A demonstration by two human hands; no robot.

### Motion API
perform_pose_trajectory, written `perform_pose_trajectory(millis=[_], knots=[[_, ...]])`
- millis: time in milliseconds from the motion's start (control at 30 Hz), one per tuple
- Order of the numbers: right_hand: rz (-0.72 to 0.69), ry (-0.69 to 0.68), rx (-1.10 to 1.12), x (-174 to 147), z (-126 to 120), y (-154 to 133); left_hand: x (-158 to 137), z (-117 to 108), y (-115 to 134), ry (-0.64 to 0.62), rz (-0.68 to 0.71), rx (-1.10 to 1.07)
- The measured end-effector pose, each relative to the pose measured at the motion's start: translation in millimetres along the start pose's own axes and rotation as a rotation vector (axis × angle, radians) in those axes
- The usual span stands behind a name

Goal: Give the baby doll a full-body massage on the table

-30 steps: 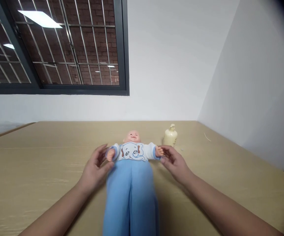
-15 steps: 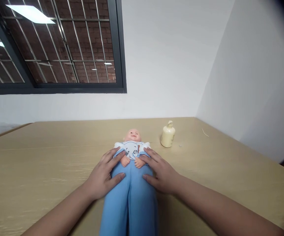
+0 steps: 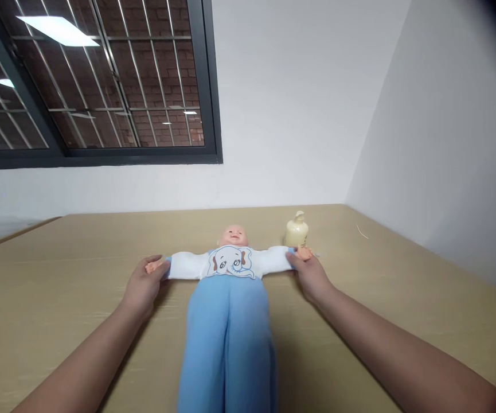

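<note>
A baby doll lies on its back, head toward the wall, in a white top with an elephant face and long light-blue trousers. Both its arms are stretched straight out sideways. My left hand is closed around the doll's hand and blue cuff at the left. At the right, my right hand grips the other cuff, with the doll's small hand showing above my fingers. Just behind that hand stands a cream pump bottle, its lower part partly covered.
The doll rests on a wide tan table against a white wall. A thin pale strand lies at the back right. A dark-framed window with metal bars is at the upper left.
My hands have moved apart from the doll's hips out to both sides. The doll's arms, bent over its belly before, are now drawn out straight, one in each hand.
</note>
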State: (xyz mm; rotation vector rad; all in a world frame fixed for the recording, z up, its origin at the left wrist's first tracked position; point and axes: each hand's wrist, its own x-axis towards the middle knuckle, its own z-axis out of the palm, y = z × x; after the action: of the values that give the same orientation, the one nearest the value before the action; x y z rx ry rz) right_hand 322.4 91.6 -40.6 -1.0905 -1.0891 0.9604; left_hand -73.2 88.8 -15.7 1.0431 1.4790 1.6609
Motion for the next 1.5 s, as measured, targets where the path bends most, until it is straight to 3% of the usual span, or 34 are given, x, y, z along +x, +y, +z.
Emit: perform_pose_trajectory(millis=[67, 133, 267, 333, 433, 567, 667, 833, 1033, 1167, 1333, 1500], knots=[[0.106, 0.014, 0.12, 1, 1, 1, 8, -7, -5, -0.032, -0.009, 0.182], [0.181, 0.056, 0.145, 1, 2, -1, 9, -12, -5, -0.093, 0.068, 0.467], [0.241, 0.126, 0.123, 1, 1, -3, -13, -7, 10, -0.264, 0.463, 0.912], [0.248, 0.127, 0.129, 3, -1, -1, -38, -1, 24, -0.44, 0.678, 0.917], [0.25, 0.126, 0.135, 5, -3, 2, -80, 8, 40, -0.817, 0.956, 0.945], [0.234, 0.118, 0.143, 6, -6, 4, -120, 18, 43, -1.126, 1.162, 0.94], [0.24, 0.102, 0.155, 7, -7, 3, -124, 23, 29, -1.135, 1.3, 0.89], [0.253, 0.111, 0.173, 7, -6, 2, -108, 25, 8, -0.939, 1.5, 0.781], [0.254, 0.092, 0.164, 4, -4, -1, -106, 16, 12, -0.762, 1.502, 0.653], [0.185, 0.092, 0.132, 5, -2, 0, -102, 12, 19, -0.735, 1.385, 0.64], [-0.24, 0.035, -0.221, -7, 4, -5, -88, 21, 18, -0.756, 1.055, 0.432], [-0.57, -0.267, -0.539, -42, 20, -21, -76, 27, 12, -0.777, 0.803, 0.252]])
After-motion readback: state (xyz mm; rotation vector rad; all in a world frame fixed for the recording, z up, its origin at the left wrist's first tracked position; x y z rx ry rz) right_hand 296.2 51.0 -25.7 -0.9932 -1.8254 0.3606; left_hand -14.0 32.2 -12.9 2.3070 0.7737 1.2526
